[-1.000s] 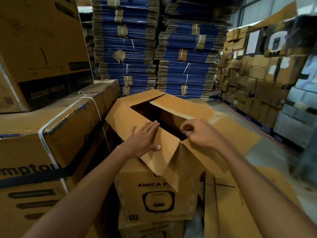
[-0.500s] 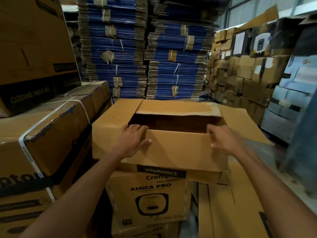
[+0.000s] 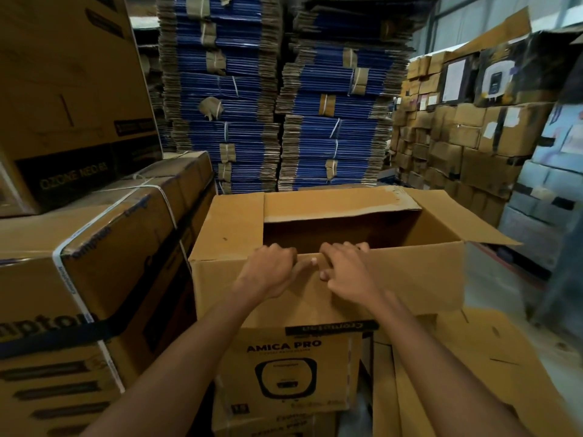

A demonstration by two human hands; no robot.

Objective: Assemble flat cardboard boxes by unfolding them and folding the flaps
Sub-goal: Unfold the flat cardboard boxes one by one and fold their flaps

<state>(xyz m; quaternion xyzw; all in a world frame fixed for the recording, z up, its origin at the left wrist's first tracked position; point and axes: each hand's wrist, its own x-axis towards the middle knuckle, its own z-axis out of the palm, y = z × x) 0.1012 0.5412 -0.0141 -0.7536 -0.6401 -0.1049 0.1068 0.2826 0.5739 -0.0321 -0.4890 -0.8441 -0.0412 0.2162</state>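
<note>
Both hands have been brought in from the flap's ends to the middle of the near edge. That edge is gripped by the left hand [image 3: 268,271] and right hand [image 3: 348,274], fingers curled over it, thumbs out front. The cardboard box [image 3: 410,279] is opened up and perched on an AMICA PRO carton [image 3: 290,373], with strapped cartons [image 3: 94,247] stacked at its left.
</note>
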